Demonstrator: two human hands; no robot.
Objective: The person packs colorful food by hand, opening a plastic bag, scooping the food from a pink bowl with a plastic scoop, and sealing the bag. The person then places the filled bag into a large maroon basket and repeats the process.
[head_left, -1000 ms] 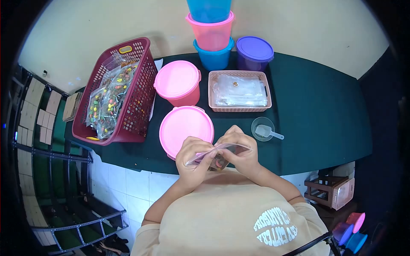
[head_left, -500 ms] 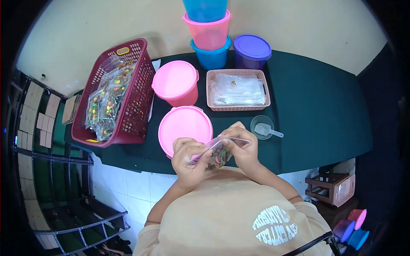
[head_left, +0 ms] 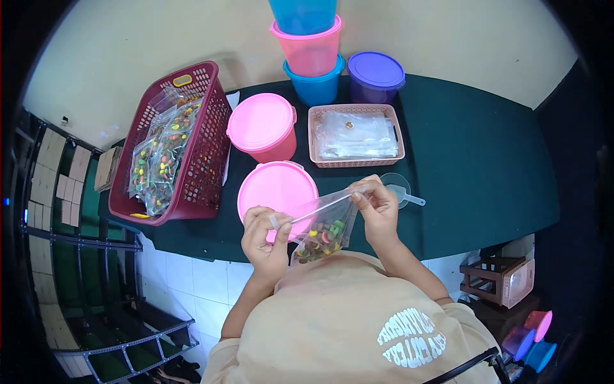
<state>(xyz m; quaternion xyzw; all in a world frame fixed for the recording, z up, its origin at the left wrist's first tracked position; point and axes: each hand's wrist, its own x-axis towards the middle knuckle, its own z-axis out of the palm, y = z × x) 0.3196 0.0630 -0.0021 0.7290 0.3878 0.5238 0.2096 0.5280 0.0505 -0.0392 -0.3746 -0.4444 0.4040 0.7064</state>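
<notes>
A clear plastic bag (head_left: 325,235) with colourful candies in its lower part hangs between my two hands, close to my shirt. My left hand (head_left: 266,240) pinches one top corner. The opposite top corner is gripped by my right hand (head_left: 378,214), so the bag's upper edge is stretched in a slanting line. Behind my left hand stands a pink lidded tub (head_left: 275,192), partly covered by the bag and fingers. Just beyond my right hand is a clear round bowl (head_left: 391,182) with a white scoop (head_left: 409,197) in it.
A maroon basket (head_left: 208,137) on the left holds several filled candy bags (head_left: 167,150). A beige tray (head_left: 401,151) contains flat clear bags. Another pink tub (head_left: 261,125), a purple tub (head_left: 376,73) and a stack of blue and pink tubs (head_left: 313,86) stand at the back.
My hands have moved apart, and the bag's top edge is now pulled straight between them. The candies show more fully below it.
</notes>
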